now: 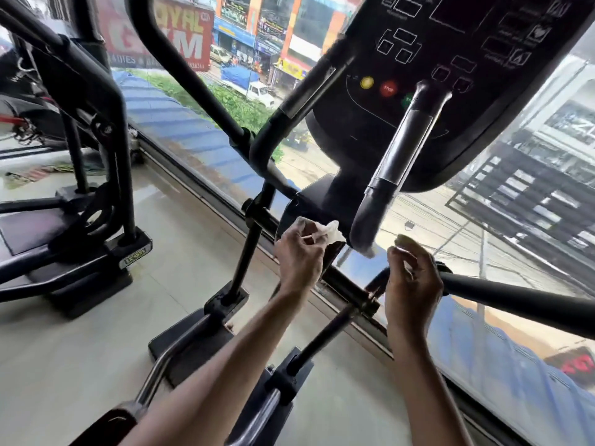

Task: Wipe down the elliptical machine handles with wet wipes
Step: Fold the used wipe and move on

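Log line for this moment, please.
left hand pinches wipe | right hand curled, contents unclear | handle: no hand on it | phase: readying wipe

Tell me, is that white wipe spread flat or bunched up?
Bunched up: the wipe shows as a crumpled wad pinched by the left hand.

Both bare forearms reach up and forward; the two grips are side by side and apart.
Pose: left grip [299,257] shows the back of the hand, fingers curled, pinching a crumpled white wipe [331,231] that sticks out just above and right of it. The right grip [413,280] is level with it and off to its right, fingers curled inward, thumb raised; any contents are unclear.
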`<act>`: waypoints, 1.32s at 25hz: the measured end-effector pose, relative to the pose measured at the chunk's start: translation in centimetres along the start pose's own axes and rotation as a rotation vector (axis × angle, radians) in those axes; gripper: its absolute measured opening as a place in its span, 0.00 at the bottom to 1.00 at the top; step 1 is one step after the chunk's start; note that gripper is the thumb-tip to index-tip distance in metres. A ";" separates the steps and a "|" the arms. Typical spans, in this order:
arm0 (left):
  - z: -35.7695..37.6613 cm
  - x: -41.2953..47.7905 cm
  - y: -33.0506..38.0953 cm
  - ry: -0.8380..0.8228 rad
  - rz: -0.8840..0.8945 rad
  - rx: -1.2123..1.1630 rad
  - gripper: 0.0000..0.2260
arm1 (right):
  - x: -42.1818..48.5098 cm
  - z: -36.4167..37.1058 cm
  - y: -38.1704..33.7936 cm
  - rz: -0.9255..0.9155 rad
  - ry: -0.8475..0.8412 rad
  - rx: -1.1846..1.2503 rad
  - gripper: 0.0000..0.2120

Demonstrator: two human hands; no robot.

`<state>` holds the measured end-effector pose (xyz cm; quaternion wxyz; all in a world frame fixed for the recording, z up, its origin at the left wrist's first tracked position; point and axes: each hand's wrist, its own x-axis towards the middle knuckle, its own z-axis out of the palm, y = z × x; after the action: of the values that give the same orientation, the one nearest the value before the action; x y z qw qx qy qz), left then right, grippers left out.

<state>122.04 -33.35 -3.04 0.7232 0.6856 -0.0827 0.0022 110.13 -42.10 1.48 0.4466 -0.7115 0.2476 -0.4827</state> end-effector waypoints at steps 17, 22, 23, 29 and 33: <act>10.0 0.9 -9.7 -0.235 0.326 0.016 0.15 | -1.1 1.1 1.0 -0.322 -0.143 -0.375 0.11; 10.5 0.6 -10.4 -0.255 0.325 0.006 0.18 | -1.2 1.2 0.7 -0.304 -0.149 -0.381 0.10; 10.3 0.6 -10.1 -0.218 0.341 -0.050 0.17 | -1.2 1.2 0.7 -0.312 -0.151 -0.384 0.10; 10.9 1.4 -10.4 -0.236 0.369 -0.095 0.18 | -0.9 0.8 1.0 -0.311 -0.144 -0.463 0.10; 11.9 1.8 -10.9 -0.324 0.349 0.038 0.27 | -0.9 0.8 1.0 -0.314 -0.144 -0.493 0.12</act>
<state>123.70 -46.06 -13.11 0.6763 0.6657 -0.3149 0.0189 110.57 -41.52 0.11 0.1966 -0.8605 0.2119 -0.4194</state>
